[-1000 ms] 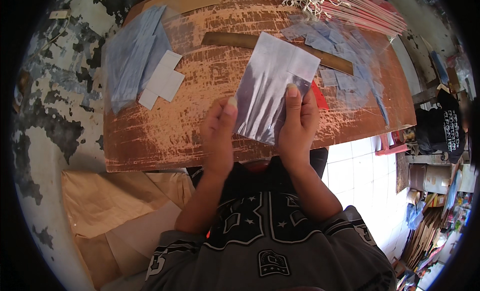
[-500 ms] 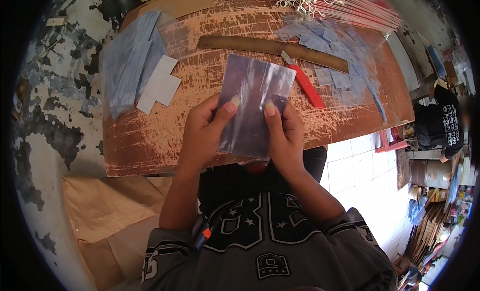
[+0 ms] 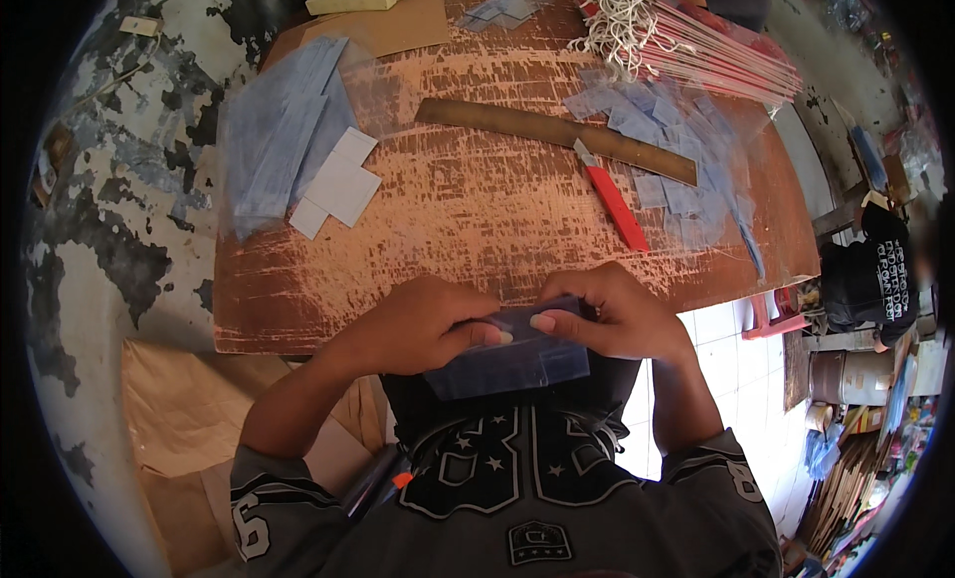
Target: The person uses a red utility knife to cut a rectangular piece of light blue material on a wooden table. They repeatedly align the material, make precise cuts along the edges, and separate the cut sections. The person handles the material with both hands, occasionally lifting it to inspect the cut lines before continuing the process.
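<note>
A clear plastic sheet is pinched between my two hands, low over the table's near edge and close to my lap. My left hand is closed on its left side, with the thumb flat on top. On the right side my right hand grips it the same way, thumb pointing inward. The sheet looks folded or bent at my fingers; whether it is one layer or several I cannot tell. Beyond my hands a red box cutter lies with its blade tip against a long brown ruler-like strip.
Clear plastic pieces are scattered at the right, larger plastic sheets and white card pieces at the left. Red sticks with white cords lie at the far right of the worn table. Another person is off right.
Both hands have come down toward my body with the plastic sheet. It was upright and flat to view; now it is tipped and bent, with my hands turned inward.
</note>
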Motion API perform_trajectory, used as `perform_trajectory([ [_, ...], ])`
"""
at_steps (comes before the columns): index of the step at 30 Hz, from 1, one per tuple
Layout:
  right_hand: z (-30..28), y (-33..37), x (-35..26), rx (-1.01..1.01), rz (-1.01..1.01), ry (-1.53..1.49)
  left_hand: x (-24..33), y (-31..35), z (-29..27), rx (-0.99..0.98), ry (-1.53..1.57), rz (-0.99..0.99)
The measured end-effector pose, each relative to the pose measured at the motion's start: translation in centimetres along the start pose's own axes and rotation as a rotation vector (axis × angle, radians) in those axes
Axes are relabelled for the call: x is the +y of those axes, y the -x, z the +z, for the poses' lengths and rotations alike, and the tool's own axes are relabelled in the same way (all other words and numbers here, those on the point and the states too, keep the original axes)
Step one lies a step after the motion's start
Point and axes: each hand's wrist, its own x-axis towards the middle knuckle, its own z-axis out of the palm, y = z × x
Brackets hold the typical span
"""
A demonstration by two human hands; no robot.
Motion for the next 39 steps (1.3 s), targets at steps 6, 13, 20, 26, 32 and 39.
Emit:
perform_trajectory([
  [6,0.4,0.3,0.0,-0.033,0.003,-0.015,0.4,-0.4,-1.4,-0.133,-0.065,-0.042],
  [13,1.9,0.5,1.4,0.268,0.083,-0.279,-2.5,-1.0,-5.5,0.097,0.232,-0.214],
  [20,3.9,-1.5,3.3,0.579,0.099,-0.510,-5.0,-1.8,-3.1,0.356,0.991,-0.334],
  [26,4.8,-3.3,3.7,0.607,0.097,-0.564,-5.7,-3.5,-4.5,0.372,0.689,-0.474],
  [32,4.9,-4.5,4.1,0.596,0.114,-0.553,-6.9,-4.8,-5.3,0.395,0.523,-0.378],
  [39,4.8,-5.1,4.8,0.601,0.140,-0.511,-8.1,-6.3,-6.7,0.334,0.158,-0.379],
])
